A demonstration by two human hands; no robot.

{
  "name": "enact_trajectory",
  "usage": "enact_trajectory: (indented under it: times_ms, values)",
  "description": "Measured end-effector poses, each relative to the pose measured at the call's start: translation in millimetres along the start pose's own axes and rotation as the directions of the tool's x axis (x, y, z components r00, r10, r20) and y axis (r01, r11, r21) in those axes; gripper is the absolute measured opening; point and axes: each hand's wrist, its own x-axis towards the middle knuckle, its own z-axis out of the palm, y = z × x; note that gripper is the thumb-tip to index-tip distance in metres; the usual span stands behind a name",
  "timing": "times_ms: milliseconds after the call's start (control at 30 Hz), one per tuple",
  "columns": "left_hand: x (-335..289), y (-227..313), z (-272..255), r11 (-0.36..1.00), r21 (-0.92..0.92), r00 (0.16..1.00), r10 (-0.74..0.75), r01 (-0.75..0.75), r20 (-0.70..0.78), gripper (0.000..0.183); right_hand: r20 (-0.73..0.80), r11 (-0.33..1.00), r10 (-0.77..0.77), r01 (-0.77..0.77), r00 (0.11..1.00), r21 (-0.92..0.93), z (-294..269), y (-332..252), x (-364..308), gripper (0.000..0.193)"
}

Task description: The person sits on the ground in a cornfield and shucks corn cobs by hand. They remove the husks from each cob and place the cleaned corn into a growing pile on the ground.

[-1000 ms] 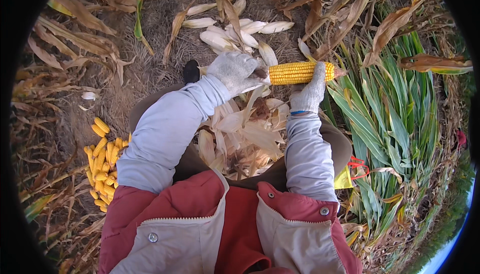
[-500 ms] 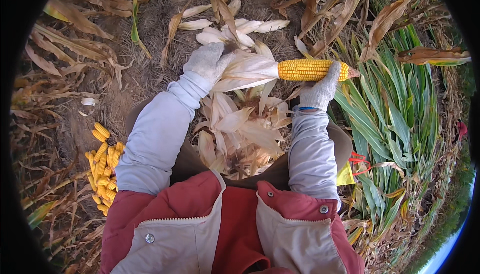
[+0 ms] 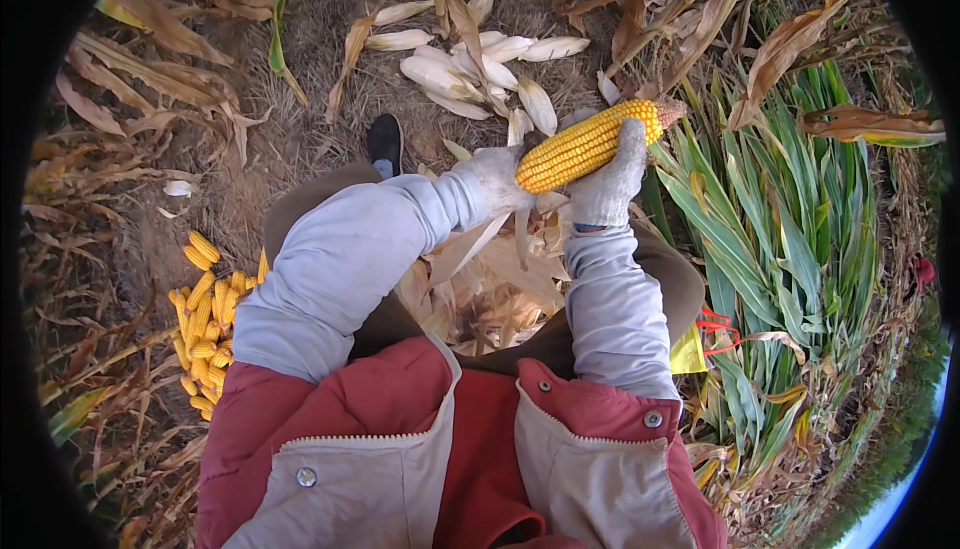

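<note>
1. Yellow kernels are now bared along the whole corn cob (image 3: 590, 142); the pale husk that hung from its butt half a second ago is no longer on it.
2. The cob is held tilted above the lap, between both gloved hands: the left hand (image 3: 500, 177) is closed on the lower end, the right hand (image 3: 608, 181) is wrapped around the middle.
3. The stripped husks (image 3: 495, 284) are heaped just below, on the lap.
4. Shucking of this ear is judged finished.
5. A pile of husked cobs (image 3: 205, 321) is seen on the ground by the left elbow; green stalks (image 3: 790, 239) are laid at the right.
</note>
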Motion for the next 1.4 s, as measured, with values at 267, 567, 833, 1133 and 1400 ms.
enact_trajectory:
  times_ms: [267, 567, 833, 1133, 1400]
  values:
    - [-12.6, 35.4, 7.0, 0.982, -0.176, 0.993, -0.086, 0.07, -0.084, 0.051, -0.071, 0.979, -0.073, 0.057, 0.995, -0.197, 1.4, -1.6, 1.5, 0.024]
    - [-14.1, 26.8, 20.7, 0.891, 0.436, 0.986, 0.161, -0.129, -0.036, 0.031, -0.087, 0.963, 0.047, -0.068, 0.995, -0.261, -27.0, 2.2, 20.5, 0.023]
    - [-47.8, 24.8, 34.3, 0.812, 0.437, 0.889, 0.201, -0.387, 0.412, 0.028, 0.192, 0.789, 0.543, -0.418, 0.818, -0.45, -7.1, -2.0, -5.6, 0.043]
    - [-39.7, 52.1, -21.2, 0.93, 0.295, 0.97, 0.24, -0.219, -0.035, 0.034, -0.166, 0.991, 0.106, -0.091, 0.98, 0.095, -33.6, -15.7, 23.1, 0.047]
    - [-62.8, 43.0, 2.8, 0.762, 0.545, 0.929, 0.359, -0.35, 0.095, 0.054, -0.273, 0.994, -0.109, 0.11, 0.956, -0.012, -32.9, -27.7, 30.9, 0.049]
